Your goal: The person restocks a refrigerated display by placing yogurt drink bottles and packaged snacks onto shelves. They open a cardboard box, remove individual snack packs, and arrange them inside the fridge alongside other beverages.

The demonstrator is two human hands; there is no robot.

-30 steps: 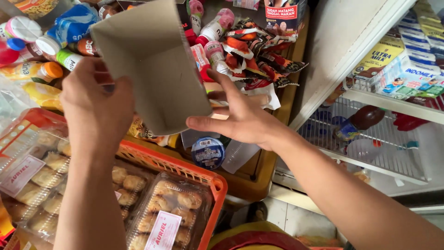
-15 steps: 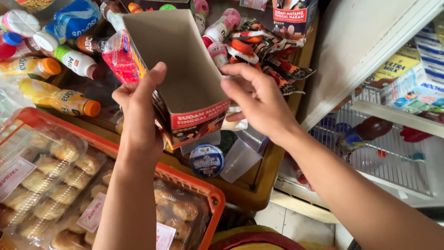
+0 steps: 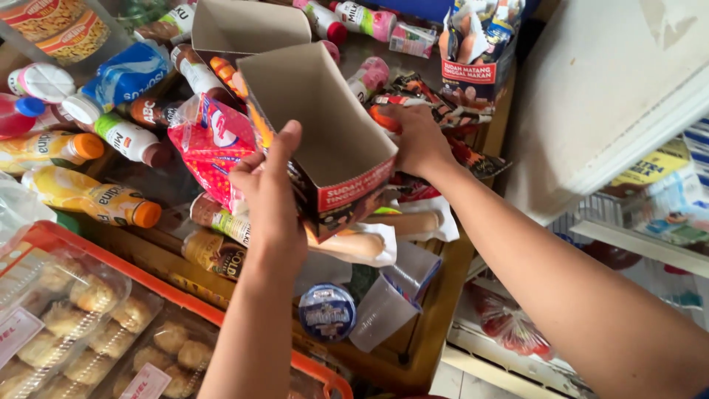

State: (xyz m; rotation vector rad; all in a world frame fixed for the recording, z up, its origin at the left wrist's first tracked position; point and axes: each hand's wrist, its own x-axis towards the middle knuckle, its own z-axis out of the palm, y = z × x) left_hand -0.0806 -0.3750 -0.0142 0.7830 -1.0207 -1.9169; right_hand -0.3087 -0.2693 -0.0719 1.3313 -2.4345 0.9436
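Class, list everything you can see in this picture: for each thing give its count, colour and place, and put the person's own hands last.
empty cardboard box: one, brown inside with a red front band, centre, held tilted
second open box: one, brown, behind it
box of sachets: one, red-fronted, top right
drink bottles: several, orange, yellow, brown and white, lying at left
red snack packet: one, beside the held box
orange basket: one, lower left
pastry packs: several, clear, in the basket
left hand: grips the held box
right hand: on loose sachets

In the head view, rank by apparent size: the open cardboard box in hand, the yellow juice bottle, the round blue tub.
1. Open cardboard box, held by the left hand
2. Yellow juice bottle
3. Round blue tub
All lie at similar distances from the camera, so the order seems safe.
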